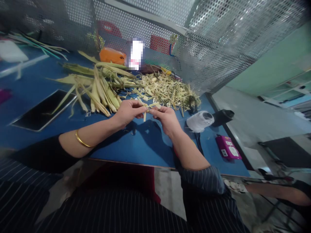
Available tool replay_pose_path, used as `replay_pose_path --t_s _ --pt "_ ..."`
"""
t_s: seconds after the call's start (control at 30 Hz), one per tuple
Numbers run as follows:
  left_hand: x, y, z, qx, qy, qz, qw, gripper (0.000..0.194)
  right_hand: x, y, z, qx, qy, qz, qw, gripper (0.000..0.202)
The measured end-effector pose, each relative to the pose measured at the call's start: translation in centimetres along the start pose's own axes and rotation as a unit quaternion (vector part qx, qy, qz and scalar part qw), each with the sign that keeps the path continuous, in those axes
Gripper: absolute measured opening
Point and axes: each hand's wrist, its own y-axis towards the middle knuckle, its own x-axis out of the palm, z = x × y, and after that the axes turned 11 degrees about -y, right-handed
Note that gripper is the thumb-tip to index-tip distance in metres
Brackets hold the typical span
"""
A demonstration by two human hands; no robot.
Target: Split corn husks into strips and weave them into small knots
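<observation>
A: The husk strip (145, 117) is between your two hands, just above the near part of the table (114, 149), and a short end of it hangs down.

B: How are you gripping it?

A: Your left hand (130, 112) pinches it between thumb and fingers, a narrow grip. Your right hand (166, 118) pinches it from the other side, just as narrow, and your fingertips nearly meet. You can't see from here exactly how the pieces cross, since your fingers cover part of them.

B: And what lies right around your hands?

A: Just beyond them you have a heap of pale scraps (167, 90), loose and tangled. To its left are the long husks (97, 95), fanned out, their near ends close to your left hand.

B: What else is on your table?

A: To the left of the husks you have a dark flat panel (45, 110), with some leaf tips lying over it. Behind the husks sits an orange case (113, 55), and beside that a bright screen (136, 55), blurred out. Off to your right are a spool of white string (199, 121), a black roll (223, 117) just beside it, and a purple packet (228, 148) nearer the table's right edge.

B: A metal mesh (206, 61) stands behind it all, and you wear a gold bangle (82, 139) on your left arm.
</observation>
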Motion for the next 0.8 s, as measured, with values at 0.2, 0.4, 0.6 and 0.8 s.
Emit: replay_pose_path --t_s 0.2,0.4,0.6,0.8 --pt "0.04 0.02 0.04 0.026 -0.004 0.013 1.0 0.015 -0.05 -0.14 0.04 -0.007 -0.012 -0.01 1.0 0.017" --pt "-0.04 0.06 0.25 0.006 -0.016 0.007 1.0 0.016 -0.02 -0.22 -0.22 -0.026 -0.041 0.036 0.998 0.022" --pt "-0.01 -0.18 0.3 -0.008 -0.006 -0.017 1.0 0.016 -0.17 -0.11 -0.38 0.007 -0.007 0.013 1.0 0.033" --pt "0.3 -0.45 0.12 -0.044 0.013 -0.069 0.997 0.02 0.07 -0.22 -0.03 -0.024 -0.021 0.034 0.999 0.026"
